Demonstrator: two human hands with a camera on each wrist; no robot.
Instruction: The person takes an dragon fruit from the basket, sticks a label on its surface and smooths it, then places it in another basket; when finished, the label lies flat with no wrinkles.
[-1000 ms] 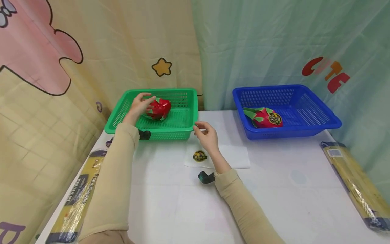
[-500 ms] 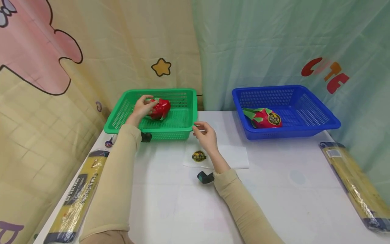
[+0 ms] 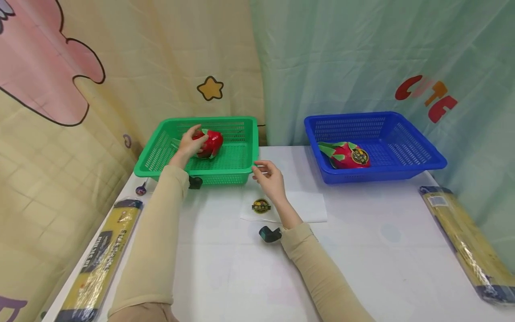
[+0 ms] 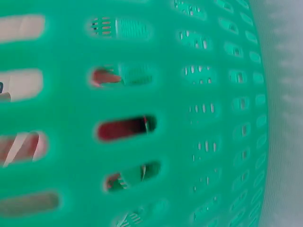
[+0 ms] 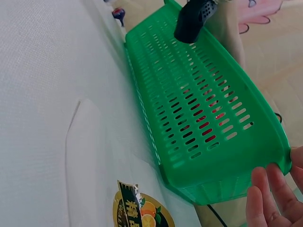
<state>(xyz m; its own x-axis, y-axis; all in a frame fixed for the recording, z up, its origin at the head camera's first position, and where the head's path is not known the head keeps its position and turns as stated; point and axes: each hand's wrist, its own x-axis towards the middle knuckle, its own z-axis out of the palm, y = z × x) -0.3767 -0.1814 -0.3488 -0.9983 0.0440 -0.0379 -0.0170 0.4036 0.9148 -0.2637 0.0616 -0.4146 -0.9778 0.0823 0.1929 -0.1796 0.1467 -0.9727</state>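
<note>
On my head feed the left hand [image 3: 189,145] covers part of the red dragon fruit [image 3: 214,144]; whether its fingers press on it, I can't tell. At the left wrist, the green basket [image 4: 71,106] blocks my view, leaving blurred red scraps through its slots. My right wrist picture's edge crops the right hand [image 5: 279,201]. I lose the left yellow packet's [image 3: 100,261] near end below the frame.

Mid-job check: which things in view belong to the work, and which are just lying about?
In the job:
green basket, right hand at its corner
dragon fruit inside, left hand at it
possibly the untouched blue basket

Apparently lying about:
left yellow packet
right yellow packet
white sheet with round label
</note>
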